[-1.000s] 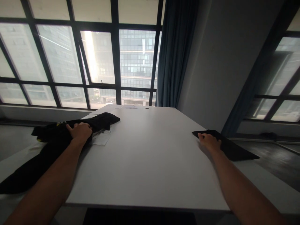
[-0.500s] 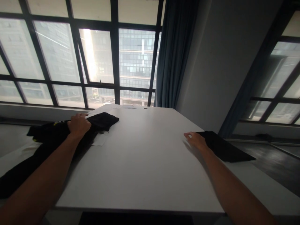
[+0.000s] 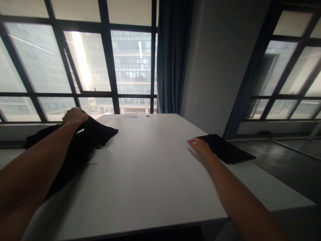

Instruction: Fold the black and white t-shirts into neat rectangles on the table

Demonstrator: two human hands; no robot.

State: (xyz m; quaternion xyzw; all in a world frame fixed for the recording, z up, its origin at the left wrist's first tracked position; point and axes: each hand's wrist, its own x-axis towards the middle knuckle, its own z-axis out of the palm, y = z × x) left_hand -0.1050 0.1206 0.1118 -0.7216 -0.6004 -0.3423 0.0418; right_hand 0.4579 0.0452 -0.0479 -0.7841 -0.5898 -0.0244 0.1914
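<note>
My left hand (image 3: 75,115) is closed on a black garment (image 3: 96,132) at the left of the white table (image 3: 145,174). Part of the garment is raised, and the rest drapes down under my forearm. A small white piece (image 3: 98,156), paper or cloth, lies at its lower edge. On the right, my right hand (image 3: 200,146) is low over the tabletop, fingers slightly bent, with a gap between thumb and forefinger. Just beside it a flat, folded black cloth (image 3: 228,150) rests along the table's right side. Whether that hand touches the cloth is hard to tell.
Some thin white sheets (image 3: 125,116) lie at the far end of the table, near a dark round cable hole (image 3: 147,116). Behind stand large black-framed windows (image 3: 132,63), a blue curtain (image 3: 173,60) and a grey pillar (image 3: 208,67).
My left hand has risen, lifting part of the black garment with it. The view has turned a little to the right. My right hand stays beside the folded cloth.
</note>
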